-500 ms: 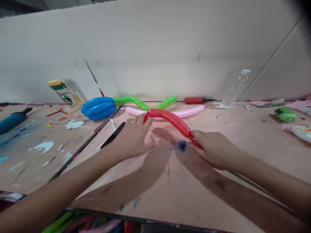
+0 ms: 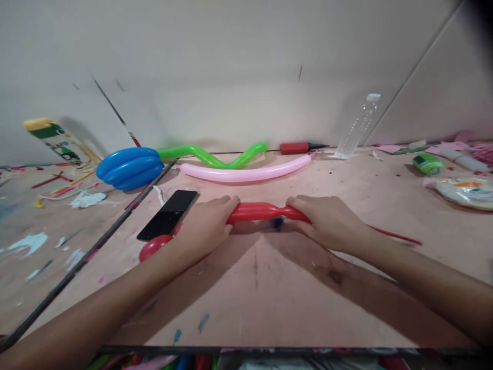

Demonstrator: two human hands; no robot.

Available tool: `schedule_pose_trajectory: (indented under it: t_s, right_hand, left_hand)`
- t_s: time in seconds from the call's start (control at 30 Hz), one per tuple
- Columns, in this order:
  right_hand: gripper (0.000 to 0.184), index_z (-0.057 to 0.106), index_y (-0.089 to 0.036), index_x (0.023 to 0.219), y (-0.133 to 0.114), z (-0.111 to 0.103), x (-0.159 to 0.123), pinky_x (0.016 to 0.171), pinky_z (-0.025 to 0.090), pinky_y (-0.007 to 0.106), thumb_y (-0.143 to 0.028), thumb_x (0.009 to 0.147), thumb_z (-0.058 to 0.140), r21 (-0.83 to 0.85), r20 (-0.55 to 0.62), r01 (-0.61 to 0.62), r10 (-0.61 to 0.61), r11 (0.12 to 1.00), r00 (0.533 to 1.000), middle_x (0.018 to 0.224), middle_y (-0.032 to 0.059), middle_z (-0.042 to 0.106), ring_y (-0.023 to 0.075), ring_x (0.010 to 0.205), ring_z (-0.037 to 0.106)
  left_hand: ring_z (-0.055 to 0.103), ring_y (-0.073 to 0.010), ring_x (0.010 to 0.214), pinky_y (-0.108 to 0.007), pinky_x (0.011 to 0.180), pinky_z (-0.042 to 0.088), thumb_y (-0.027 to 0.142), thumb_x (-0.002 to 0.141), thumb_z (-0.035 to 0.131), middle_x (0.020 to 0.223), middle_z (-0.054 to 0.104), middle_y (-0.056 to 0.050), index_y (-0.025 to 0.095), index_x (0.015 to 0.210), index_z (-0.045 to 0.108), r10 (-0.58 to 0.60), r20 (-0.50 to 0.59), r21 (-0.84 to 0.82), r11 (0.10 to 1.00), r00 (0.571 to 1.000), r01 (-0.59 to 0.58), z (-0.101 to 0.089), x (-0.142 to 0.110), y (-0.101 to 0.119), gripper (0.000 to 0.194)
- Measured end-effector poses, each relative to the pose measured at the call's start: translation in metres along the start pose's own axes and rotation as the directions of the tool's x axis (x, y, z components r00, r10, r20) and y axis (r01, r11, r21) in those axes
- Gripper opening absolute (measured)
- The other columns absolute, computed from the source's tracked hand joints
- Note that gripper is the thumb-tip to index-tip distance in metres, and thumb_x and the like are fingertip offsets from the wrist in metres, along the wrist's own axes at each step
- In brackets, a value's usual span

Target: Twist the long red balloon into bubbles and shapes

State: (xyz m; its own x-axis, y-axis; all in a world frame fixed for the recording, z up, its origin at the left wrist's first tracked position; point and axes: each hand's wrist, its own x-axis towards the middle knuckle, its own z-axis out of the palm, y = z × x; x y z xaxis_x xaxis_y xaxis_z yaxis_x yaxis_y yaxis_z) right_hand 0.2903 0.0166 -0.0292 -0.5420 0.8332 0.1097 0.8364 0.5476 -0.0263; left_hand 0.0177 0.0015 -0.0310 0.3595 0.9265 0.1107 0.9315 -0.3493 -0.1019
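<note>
straightening from its earlier arch, the red balloon (image 2: 256,211) is being clamped in the curled fingers of left hand (image 2: 206,226) and right hand (image 2: 329,222), seemingly better controlled.

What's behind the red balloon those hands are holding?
Behind the red balloon lies the pink balloon, then the green balloon and red pump. The red balloon hides a strip of table; its parts under the left hand and right hand cannot be seen.
</note>
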Motion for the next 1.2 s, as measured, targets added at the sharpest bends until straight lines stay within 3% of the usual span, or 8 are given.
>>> schedule_pose_trajectory:
  t_s: [0.2,0.43,0.6,0.77,0.87,0.97,1.1,1.2]
  right_hand:
    - [0.023,0.068,-0.020,0.097,-0.006,0.004,-0.005,0.062,0.029,0.031,-0.029,0.106,0.049,-0.050,0.133,0.010,-0.004,0.999,0.991,0.088,0.0074,0.078,0.0251,0.078,0.071]
    - [0.039,0.068,-0.023,0.092,0.001,0.004,-0.004,0.063,0.031,0.031,-0.056,0.103,0.050,-0.021,0.008,-0.126,0.126,0.992,0.992,0.089,0.0063,0.078,0.0262,0.079,0.070]
    - [0.026,0.069,-0.020,0.096,0.002,0.011,-0.003,0.062,0.029,0.031,-0.033,0.105,0.048,-0.073,0.012,-0.044,0.045,0.996,0.999,0.086,0.0076,0.078,0.0232,0.077,0.070]
    - [0.025,0.068,-0.021,0.101,0.007,0.012,-0.005,0.065,0.036,0.031,-0.041,0.102,0.053,0.055,-0.082,-0.048,0.053,0.997,0.995,0.095,0.0060,0.078,0.0247,0.083,0.071]
    - [0.041,0.062,-0.020,0.126,0.004,0.013,-0.007,0.076,0.045,0.034,-0.044,0.094,0.065,0.122,-0.173,-0.002,0.023,0.993,0.985,0.119,0.0089,0.075,0.0281,0.101,0.071]
    - [0.058,0.056,-0.021,0.138,-0.005,0.014,-0.010,0.079,0.047,0.037,-0.049,0.089,0.070,0.105,-0.192,0.007,0.013,0.994,0.981,0.127,0.0110,0.072,0.0312,0.106,0.070]
    - [0.036,0.062,-0.024,0.127,-0.011,0.010,-0.011,0.071,0.043,0.034,-0.040,0.094,0.063,0.053,-0.116,-0.010,0.016,0.999,0.993,0.109,0.0061,0.077,0.0282,0.091,0.072]
    - [0.022,0.065,-0.025,0.115,-0.007,0.002,-0.009,0.069,0.040,0.033,-0.033,0.096,0.059,0.046,-0.058,-0.042,0.044,0.998,0.997,0.099,0.0038,0.078,0.0258,0.084,0.071]
  left_hand:
    - [0.071,-0.0306,0.093,-0.035,0.068,0.041,0.029,0.092,0.059,0.103,0.075,-0.006,0.023,0.104,0.057,0.028,0.020,0.008,1.000,0.999,-0.028,0.004,0.003,-0.004,0.014]
    - [0.068,-0.0300,0.082,-0.035,0.063,0.035,0.042,0.099,0.054,0.092,0.073,-0.006,0.025,0.095,0.058,0.013,0.020,0.069,0.998,1.000,-0.015,-0.004,0.002,-0.017,0.018]
    - [0.070,-0.0333,0.089,-0.035,0.066,0.038,0.041,0.096,0.055,0.100,0.075,-0.008,0.024,0.100,0.059,-0.035,0.037,0.106,0.994,0.999,0.031,0.000,0.003,-0.033,0.018]
    - [0.070,-0.0352,0.092,-0.037,0.068,0.042,0.041,0.095,0.054,0.099,0.075,-0.008,0.024,0.099,0.060,-0.044,0.051,0.125,0.992,0.998,0.037,0.001,0.006,-0.043,0.018]
    - [0.071,-0.0357,0.092,-0.039,0.069,0.046,0.038,0.094,0.057,0.103,0.074,-0.010,0.021,0.104,0.061,-0.059,0.048,0.132,0.990,0.997,0.053,0.002,0.003,-0.034,0.020]
    - [0.070,-0.0346,0.101,-0.042,0.081,0.052,0.025,0.091,0.059,0.120,0.070,-0.017,0.011,0.125,0.057,-0.024,-0.074,0.135,0.990,0.997,0.034,0.005,-0.003,-0.010,0.037]
    - [0.062,-0.0338,0.122,-0.044,0.101,0.050,0.020,0.092,0.058,0.135,0.063,-0.020,0.007,0.141,0.048,0.200,-0.172,0.102,0.978,0.965,-0.184,0.004,-0.011,0.023,0.052]
    - [0.067,-0.0333,0.111,-0.044,0.090,0.054,0.026,0.099,0.054,0.126,0.069,-0.015,0.012,0.139,0.051,0.129,-0.091,0.034,0.991,0.987,-0.126,-0.002,-0.011,0.027,0.042]
